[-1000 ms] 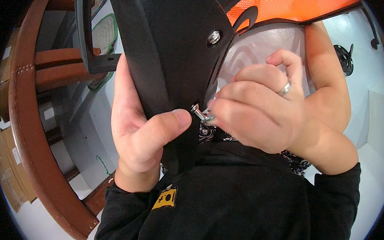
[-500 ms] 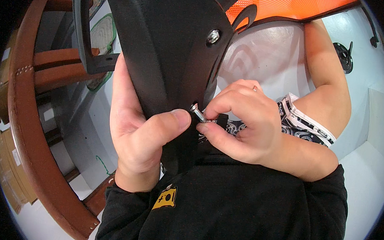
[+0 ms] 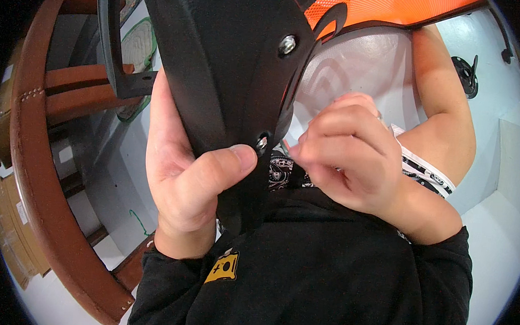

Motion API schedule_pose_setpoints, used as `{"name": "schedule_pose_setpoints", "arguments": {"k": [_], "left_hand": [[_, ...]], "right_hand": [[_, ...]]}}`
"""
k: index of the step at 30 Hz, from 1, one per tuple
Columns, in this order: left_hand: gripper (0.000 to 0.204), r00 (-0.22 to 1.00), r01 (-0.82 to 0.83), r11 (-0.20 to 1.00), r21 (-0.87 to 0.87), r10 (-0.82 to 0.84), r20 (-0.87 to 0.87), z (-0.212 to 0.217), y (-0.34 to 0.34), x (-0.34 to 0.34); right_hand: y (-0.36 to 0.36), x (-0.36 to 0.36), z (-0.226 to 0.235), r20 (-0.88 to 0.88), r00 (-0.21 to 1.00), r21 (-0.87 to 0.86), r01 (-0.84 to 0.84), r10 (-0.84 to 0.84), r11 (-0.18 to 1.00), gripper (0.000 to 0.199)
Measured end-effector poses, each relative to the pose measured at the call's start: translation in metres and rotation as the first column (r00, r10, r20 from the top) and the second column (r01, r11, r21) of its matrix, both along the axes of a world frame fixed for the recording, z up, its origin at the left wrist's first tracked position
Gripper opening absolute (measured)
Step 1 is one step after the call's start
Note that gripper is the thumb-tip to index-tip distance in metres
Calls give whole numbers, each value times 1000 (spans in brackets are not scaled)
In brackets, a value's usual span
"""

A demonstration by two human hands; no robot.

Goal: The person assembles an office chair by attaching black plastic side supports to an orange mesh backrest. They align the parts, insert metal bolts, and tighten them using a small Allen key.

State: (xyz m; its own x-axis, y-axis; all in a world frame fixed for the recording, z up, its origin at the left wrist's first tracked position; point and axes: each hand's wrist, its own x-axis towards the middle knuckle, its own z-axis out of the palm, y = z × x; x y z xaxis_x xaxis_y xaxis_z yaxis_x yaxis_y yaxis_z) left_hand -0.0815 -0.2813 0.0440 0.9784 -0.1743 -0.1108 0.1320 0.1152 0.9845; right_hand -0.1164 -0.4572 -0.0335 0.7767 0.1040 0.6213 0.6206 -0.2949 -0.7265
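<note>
My left hand (image 3: 186, 176) is closed around the lower left side of a black molded plastic part (image 3: 217, 84). Its thumb presses on the front face, just beside a lower hole where a shiny metal bolt (image 3: 262, 142) shows. Higher up on the same part, a second silver bolt head (image 3: 287, 45) sits in a recess. Off to the right of the lower bolt is my right hand (image 3: 351, 152), apart from the part. Its fingers are curled and pinched together; whatever may lie between the fingertips is too small and blurred to name.
Orange mesh in a black frame (image 3: 391, 10) stretches across the top right. A curved brown frame (image 3: 51, 210) stands at the left, with cardboard boxes (image 3: 18, 226) beyond it. A black round fitting (image 3: 465, 78) lies on the pale floor at the right.
My right hand has drawn back to the right from the lower hole, its fingers curling more. The bolt it pinched, which stuck out there, now shows only at the hole. The left hand stays put.
</note>
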Motion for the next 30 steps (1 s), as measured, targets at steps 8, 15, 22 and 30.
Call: {"name": "schedule_pose_setpoints", "arguments": {"k": [8, 15, 22, 30], "left_hand": [[94, 1000, 4, 999, -42, -5, -30, 1, 1, 0], [95, 999, 49, 998, -35, -50, -21, -1, 4, 2], [95, 999, 28, 999, -47, -29, -23, -2, 3, -1], [94, 999, 44, 998, -33, -44, -8, -1, 4, 0]], "right_hand": [[-6, 4, 9, 146, 989, -164, 1, 23, 986, 26], [-6, 3, 14, 216, 976, -216, 89, -42, 972, 26], [-9, 5, 17, 233, 972, -255, 100, -39, 962, 28], [2, 1, 16, 368, 915, -271, 277, -166, 922, 26]]}}
